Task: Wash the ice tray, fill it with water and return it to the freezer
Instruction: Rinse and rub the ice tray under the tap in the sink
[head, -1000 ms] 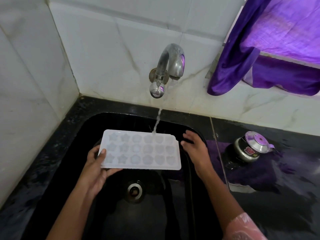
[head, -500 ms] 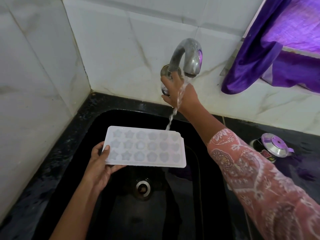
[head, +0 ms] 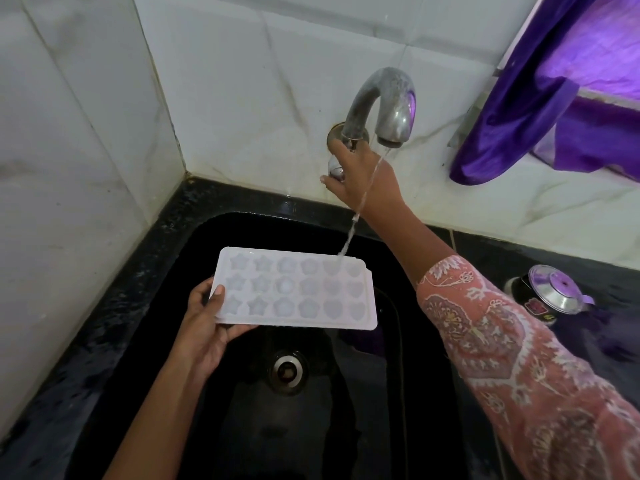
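A white ice tray (head: 294,289) with star and flower shaped cells is held level over the black sink (head: 363,427). My left hand (head: 207,320) grips its left end, thumb on top and fingers underneath. A thin stream of water (head: 356,220) falls from the metal tap (head: 384,105) onto the tray's far right cells. My right hand (head: 360,178) reaches up to the wall and grips the tap's round knob (head: 335,168), which it mostly hides.
The sink's drain (head: 287,370) lies below the tray. A black counter (head: 114,306) rims the sink, with white tiled walls behind and to the left. A small steel lidded pot (head: 550,296) stands on the counter at right. A purple curtain (head: 554,81) hangs at upper right.
My right hand left the tray's right end and rose to the tap knob, where it stays. The left hand keeps hold of the tray alone. Water keeps running.
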The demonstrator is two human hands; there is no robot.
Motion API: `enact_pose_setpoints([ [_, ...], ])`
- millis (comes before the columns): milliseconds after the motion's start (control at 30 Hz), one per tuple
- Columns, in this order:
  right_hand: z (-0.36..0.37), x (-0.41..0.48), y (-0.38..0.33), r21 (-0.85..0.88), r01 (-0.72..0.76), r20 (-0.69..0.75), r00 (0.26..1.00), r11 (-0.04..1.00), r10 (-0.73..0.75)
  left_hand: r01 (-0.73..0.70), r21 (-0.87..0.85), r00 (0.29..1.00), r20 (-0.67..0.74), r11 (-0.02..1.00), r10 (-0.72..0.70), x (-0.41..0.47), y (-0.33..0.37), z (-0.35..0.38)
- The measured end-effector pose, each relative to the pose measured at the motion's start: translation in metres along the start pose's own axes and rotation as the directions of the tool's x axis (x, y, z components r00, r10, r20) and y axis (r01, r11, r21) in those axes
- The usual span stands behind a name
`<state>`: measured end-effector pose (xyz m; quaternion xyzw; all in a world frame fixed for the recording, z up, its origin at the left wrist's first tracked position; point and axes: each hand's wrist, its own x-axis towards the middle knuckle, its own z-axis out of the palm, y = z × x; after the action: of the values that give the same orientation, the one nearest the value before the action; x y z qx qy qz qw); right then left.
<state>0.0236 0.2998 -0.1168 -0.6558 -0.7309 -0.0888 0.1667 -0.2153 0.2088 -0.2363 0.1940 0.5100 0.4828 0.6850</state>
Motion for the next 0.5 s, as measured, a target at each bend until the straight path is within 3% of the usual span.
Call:
enact_pose_setpoints([
  [167, -0.008, -0.017, 0.000, 0.254, -0.080, 0.017, 0.997, 0.964, 0.079, 0.008, -0.002, 1.000, 0.025, 1.000, -0.008, -0.002, -0.002, 0.006],
  [300, -0.007, -0.056, 0.007, 0.508, -0.283, 0.084, 0.956, 0.813, 0.280, 0.017, -0.022, 0.999, 0.037, 1.000, -0.016, -0.001, -0.004, 0.011],
  [500, 0.031, -0.135, 0.017, 0.477, -0.608, 0.332, 0.794, 0.635, 0.510, 0.033, -0.032, 0.996, 0.080, 0.999, -0.030, -0.002, -0.005, 0.015],
])
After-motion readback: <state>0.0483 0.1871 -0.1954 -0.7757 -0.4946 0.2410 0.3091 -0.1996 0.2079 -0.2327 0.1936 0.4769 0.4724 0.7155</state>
